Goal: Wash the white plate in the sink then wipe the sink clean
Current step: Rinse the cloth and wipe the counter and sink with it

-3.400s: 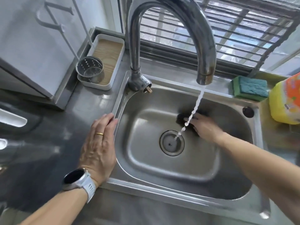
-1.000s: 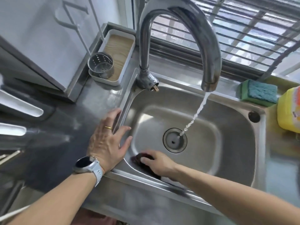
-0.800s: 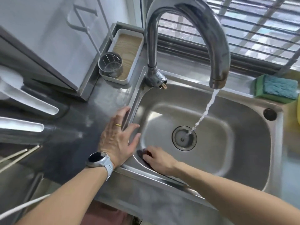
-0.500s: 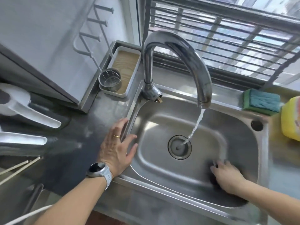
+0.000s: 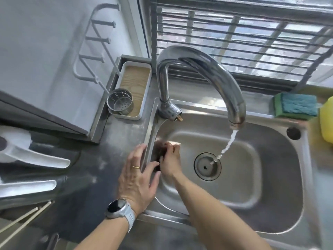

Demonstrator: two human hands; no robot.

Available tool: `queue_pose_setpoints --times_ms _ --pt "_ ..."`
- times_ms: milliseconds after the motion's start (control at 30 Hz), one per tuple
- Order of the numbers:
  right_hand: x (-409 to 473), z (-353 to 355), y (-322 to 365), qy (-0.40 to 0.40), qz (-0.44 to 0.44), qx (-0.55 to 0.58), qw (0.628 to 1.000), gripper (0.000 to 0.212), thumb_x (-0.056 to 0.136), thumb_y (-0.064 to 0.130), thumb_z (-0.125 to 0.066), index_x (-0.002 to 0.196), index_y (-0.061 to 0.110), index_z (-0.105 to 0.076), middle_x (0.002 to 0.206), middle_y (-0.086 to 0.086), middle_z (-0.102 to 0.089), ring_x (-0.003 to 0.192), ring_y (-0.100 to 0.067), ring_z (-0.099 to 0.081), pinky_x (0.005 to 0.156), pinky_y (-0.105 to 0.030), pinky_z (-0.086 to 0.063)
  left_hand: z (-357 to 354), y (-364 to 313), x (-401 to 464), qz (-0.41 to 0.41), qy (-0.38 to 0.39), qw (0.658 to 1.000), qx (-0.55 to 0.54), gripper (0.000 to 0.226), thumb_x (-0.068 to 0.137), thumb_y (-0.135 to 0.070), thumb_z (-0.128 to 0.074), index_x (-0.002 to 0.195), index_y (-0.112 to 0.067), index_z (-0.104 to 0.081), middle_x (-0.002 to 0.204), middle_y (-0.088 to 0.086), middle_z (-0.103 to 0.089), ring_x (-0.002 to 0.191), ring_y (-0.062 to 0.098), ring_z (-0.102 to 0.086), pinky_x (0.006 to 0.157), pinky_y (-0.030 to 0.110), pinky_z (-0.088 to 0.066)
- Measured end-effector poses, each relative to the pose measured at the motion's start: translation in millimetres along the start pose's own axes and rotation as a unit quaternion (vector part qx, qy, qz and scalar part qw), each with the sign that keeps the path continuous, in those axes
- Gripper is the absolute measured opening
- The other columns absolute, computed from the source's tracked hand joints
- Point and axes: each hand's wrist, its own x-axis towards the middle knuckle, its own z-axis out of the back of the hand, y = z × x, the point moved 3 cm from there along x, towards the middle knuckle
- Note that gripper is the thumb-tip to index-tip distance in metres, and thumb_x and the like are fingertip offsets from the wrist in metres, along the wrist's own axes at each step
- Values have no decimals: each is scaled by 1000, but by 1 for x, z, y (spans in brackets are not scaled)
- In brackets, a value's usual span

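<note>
Now the right hand (image 5: 169, 162) is low in the steel sink (image 5: 281, 201), at the left wall of the basin, with its fingers closed on a dark scrubbing pad (image 5: 160, 151) that it presses against the metal. The pad looks rough and blurred, dark brown to black. The left hand (image 5: 137, 177) lies flat and spread on the left rim of the sink, holding nothing; a thin gold ring is on one finger and a round watch (image 5: 118, 208) with a pale grey strap sits on the wrist.

The basin is a rounded rectangle of brushed stainless steel, shiny and wet, with a round drain (image 5: 207, 166) in the middle. A curved chrome tap (image 5: 203, 69) arches over it, and a thin twisted stream of water (image 5: 228, 145) falls to the drain.

At the left edge of the frame white dishes (image 5: 23, 154) stand on the dark counter (image 5: 72, 195); I cannot tell which of them is the washed plate. In the upper left a white rectangular tray (image 5: 134, 87) with a wood-grain floor holds a small perforated metal cup (image 5: 119, 101). At the right edge lies a blue and green sponge (image 5: 296, 106), touching a yellow bottle (image 5: 327, 121). Grey metal bars (image 5: 243, 38) cover the window at the top, and the wall in the upper left is plain white with a white wire rack (image 5: 93, 47).
</note>
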Motion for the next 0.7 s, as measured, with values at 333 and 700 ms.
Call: queue_pose_setpoints --times_ms 333,700 --pt "-73 78 -68 163 -174 -123 963 57 89 6 -57 143 10 -38 145 -19 -42 126 -38 -52 98 -35 -45 5 -3 3 -2 -30 1000 -7 37 92 -39 -50 101 -15 -77 148 20 -42 136 41 -47 103 56 -50" --pt "-85 176 -19 -152 -266 414 857 25 81 5 -79 105 9 -71 91 -8 -75 78 -19 -70 63 -22 -56 22 -99 54 175 40 963 -198 43 94 -45 -49 122 -19 -68 138 14 -55 133 32 -44 111 46 -39"
